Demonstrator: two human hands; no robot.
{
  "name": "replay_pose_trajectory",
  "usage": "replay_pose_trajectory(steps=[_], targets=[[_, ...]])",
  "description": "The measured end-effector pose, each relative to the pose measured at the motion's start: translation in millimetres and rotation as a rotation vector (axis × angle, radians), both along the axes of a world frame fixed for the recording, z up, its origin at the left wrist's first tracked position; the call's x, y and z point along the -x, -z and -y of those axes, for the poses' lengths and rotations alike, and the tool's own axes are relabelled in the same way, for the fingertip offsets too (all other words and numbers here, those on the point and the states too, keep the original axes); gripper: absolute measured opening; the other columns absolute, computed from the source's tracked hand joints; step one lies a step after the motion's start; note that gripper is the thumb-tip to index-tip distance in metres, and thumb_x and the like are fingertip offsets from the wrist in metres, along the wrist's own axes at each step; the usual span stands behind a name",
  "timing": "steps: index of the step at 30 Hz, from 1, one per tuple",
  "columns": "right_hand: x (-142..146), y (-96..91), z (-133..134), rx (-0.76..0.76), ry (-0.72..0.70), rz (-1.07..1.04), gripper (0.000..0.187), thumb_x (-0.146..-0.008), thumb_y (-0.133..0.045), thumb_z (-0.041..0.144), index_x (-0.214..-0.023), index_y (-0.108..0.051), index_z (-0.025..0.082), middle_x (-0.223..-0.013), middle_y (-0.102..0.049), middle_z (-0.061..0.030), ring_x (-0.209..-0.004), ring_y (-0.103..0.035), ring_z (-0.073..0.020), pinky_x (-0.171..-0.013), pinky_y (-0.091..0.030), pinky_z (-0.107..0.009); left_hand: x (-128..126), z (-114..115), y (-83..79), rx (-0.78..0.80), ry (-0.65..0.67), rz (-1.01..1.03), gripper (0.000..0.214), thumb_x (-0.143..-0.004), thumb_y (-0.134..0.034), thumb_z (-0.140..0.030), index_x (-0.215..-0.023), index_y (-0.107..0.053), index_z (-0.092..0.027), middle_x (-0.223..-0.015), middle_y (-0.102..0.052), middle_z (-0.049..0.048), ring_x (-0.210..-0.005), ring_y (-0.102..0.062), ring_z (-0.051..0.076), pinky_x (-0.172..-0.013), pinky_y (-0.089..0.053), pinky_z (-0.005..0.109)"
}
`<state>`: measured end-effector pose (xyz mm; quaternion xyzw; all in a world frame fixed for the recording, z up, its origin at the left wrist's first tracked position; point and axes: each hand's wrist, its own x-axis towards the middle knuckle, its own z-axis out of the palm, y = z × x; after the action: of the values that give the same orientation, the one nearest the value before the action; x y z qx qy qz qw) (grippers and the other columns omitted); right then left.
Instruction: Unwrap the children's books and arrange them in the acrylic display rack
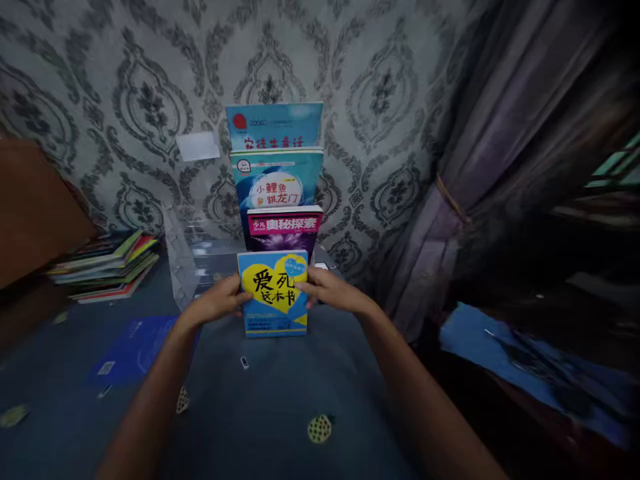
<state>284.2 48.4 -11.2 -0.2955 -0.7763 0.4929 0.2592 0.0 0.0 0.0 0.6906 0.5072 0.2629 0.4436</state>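
Dim room, seen down along a person's 2 bare forearms. The far wall [125, 100] carries matt grey damask wallpaper with curling medallions. To the right hangs a heavy purple curtain [480, 153], tied back in soft folds. A blue-grey cloth covers the table [270, 407]. At far left lies a flat stack of thin books [107, 263] with glossy, colourful covers.

In the middle, against the wall, stands a clear plastic rack [187, 257], hard, shiny and stepped. 3 books stand upright on its rising steps: a blue book [274, 125] on top, a blue and white book [277, 180] below it, then a pink and purple book [284, 230].

At the lowest, nearest step is the yellow and blue book [273, 293], upright, smooth-covered, with a large yellow heart. The left hand [217, 303] clasps its left edge, thumb across the front; the right hand [330, 288] clasps the right edge the same way.

By the look of it, 3 steps are filled and the 4th book is being seated; whether its foot rests in the rack cannot be told. The stack at left looks untouched.

A blue sheet [133, 347] lies near left, and small round patterned discs [320, 428] dot the cloth
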Motion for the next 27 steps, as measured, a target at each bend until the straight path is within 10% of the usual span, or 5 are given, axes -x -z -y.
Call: replay_pose_trajectory(steps=[12, 19, 27], targets=[[-9.0, -29.1, -9.3, -0.010, -0.063, 0.040, 0.049, -0.088, -0.068, 0.056, -0.120, -0.066, 0.018, -0.113, -0.074, -0.0103, -0.084, -0.073, -0.0201, -0.062, -0.064, -0.029, -7.7, -5.7, -13.7, -0.104, 0.008, 0.004, 0.044, -0.080, -0.066, -0.042, -0.115, -0.062, -0.017, -0.114, -0.070, 0.0116, -0.088, -0.070, 0.025, -0.066, -0.061, 0.036], [-23.9, -73.2, 6.2, -0.303, 0.061, -0.007, 0.042, -0.093, -0.062, 0.052, -0.121, -0.066, 0.021, -0.118, -0.073, -0.0088, -0.099, -0.071, -0.0266, -0.067, -0.064, -0.034, -28.1, 1.4, -40.0, -0.614, -0.128, -0.059, 0.037, -0.086, -0.060, -0.028, -0.123, -0.057, -0.022, -0.116, -0.073, 0.0095, -0.100, -0.072, 0.028, -0.075, -0.063, 0.041], [-17.0, -81.2, 22.2, -0.643, 0.261, -0.134, 0.043, -0.098, -0.057, 0.051, -0.133, -0.063, 0.025, -0.120, -0.073, -0.0059, -0.114, -0.066, -0.0287, -0.101, -0.055, -0.046, -51.1, 12.1, -45.3, -0.948, -0.419, -0.099, 0.038, -0.093, -0.057, -0.023, -0.130, -0.050, -0.020, -0.114, -0.073, 0.0102, -0.105, -0.072, 0.029, -0.086, -0.062, 0.046]])
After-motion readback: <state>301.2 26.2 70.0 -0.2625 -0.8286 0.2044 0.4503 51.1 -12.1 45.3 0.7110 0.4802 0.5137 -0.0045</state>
